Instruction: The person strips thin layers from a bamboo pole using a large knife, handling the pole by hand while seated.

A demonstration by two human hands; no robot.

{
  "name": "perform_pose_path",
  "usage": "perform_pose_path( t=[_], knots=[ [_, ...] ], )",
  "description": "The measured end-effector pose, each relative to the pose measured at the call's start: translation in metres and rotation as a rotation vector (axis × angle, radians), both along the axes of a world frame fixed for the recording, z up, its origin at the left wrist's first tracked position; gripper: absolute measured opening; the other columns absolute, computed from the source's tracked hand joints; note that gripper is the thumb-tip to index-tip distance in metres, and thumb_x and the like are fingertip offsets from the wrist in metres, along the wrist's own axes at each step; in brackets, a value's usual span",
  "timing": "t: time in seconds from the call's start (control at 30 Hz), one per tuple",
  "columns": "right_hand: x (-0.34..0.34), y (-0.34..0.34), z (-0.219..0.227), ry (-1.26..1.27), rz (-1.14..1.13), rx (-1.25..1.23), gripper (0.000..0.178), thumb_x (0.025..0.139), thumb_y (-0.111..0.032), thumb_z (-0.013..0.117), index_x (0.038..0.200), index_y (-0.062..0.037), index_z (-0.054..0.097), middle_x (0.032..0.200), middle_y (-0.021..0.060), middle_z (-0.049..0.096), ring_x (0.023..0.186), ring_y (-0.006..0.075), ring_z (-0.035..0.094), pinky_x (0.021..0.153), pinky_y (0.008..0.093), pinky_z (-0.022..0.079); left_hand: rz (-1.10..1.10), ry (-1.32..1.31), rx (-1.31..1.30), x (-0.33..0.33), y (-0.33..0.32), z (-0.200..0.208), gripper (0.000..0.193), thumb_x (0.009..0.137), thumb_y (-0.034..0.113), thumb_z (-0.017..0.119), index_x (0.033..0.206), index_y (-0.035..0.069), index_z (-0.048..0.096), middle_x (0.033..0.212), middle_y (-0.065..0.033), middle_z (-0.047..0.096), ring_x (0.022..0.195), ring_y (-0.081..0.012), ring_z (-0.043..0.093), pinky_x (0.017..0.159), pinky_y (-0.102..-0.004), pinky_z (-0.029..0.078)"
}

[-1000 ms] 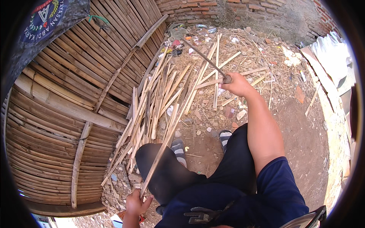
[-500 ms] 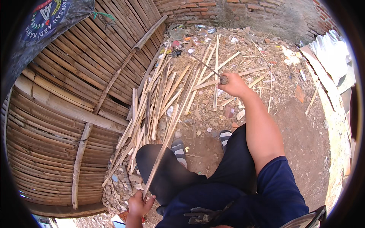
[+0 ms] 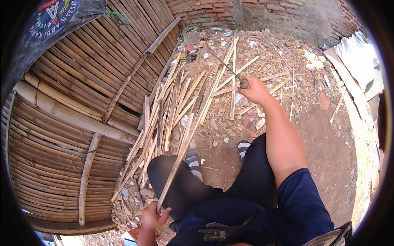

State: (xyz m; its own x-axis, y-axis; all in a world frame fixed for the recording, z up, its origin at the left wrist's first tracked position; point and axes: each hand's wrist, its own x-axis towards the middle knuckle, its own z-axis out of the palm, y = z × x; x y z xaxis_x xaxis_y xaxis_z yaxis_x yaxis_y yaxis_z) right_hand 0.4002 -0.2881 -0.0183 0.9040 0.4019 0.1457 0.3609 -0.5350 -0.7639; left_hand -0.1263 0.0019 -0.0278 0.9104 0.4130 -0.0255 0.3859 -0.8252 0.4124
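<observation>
From where I stand, the left hand (image 3: 152, 218) pinches the near end of a slat (image 3: 175, 170) that runs forward over the knee (image 3: 159, 167), away from that hand. Ahead, the right hand (image 3: 254, 90) grips a long tool (image 3: 234, 74) by its handle (image 3: 244, 83) (blade or rod, I can't quite tell). Steady that slat, and keep the tool clear of the knee.

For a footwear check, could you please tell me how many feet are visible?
2: the left foot, just right of the wooden strip held in the left hand, and the right foot, beside the right knee. Each is partly hidden.
</observation>
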Motion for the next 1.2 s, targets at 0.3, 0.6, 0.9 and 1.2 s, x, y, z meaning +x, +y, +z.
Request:
perform_pose_path(
  t=[0.3,0.6,0.9,1.2],
  knots=[
    [-0.053,0.029,0.032,-0.192,0.473,-0.276,0.037,0.083,-0.032,0.084,0.104,-0.0045,0.073,0.090,0.0188,0.074,0.090,0.0387,0.071,0.081,0.0481,0.055,0.021,-0.071,-0.072,0.019,-0.005,0.005,0.043,0.080,0.032,0.091,0.083,0.005,0.057,0.055,-0.0040,0.054,0.045,-0.0226,0.057,0.046,-0.0351,0.045],
    [-0.015,0.004,0.014,-0.041,0.157,-0.081,0.045,0.083,-0.036,0.084,0.114,-0.0035,0.074,0.103,0.0236,0.074,0.100,0.0401,0.072,0.088,0.0448,0.056,0.036,-0.112,-0.100,0.035,-0.015,0.003,0.039,0.079,0.024,0.091,0.087,0.004,0.058,0.058,-0.0013,0.054,0.050,-0.0126,0.052,0.049,-0.0292,0.043],
    [-0.082,0.055,0.032,-0.285,0.621,-0.354,0.037,0.082,-0.033,0.084,0.108,-0.0072,0.075,0.086,0.0184,0.073,0.088,0.0407,0.071,0.078,0.0495,0.055,0.027,-0.098,-0.133,0.075,-0.018,-0.001,0.042,0.080,0.030,0.091,0.086,0.006,0.057,0.057,-0.0015,0.053,0.049,-0.0170,0.055,0.050,-0.0323,0.046],
    [-0.028,0.033,0.001,-0.178,0.226,-0.138,0.044,0.083,-0.036,0.083,0.111,-0.0034,0.074,0.091,0.0238,0.073,0.091,0.0401,0.073,0.082,0.0472,0.056,0.014,-0.172,-0.162,0.081,-0.018,-0.007,0.042,0.078,0.028,0.092,0.085,0.005,0.058,0.057,-0.0015,0.053,0.049,-0.0150,0.054,0.050,-0.0316,0.045]
  ],
)
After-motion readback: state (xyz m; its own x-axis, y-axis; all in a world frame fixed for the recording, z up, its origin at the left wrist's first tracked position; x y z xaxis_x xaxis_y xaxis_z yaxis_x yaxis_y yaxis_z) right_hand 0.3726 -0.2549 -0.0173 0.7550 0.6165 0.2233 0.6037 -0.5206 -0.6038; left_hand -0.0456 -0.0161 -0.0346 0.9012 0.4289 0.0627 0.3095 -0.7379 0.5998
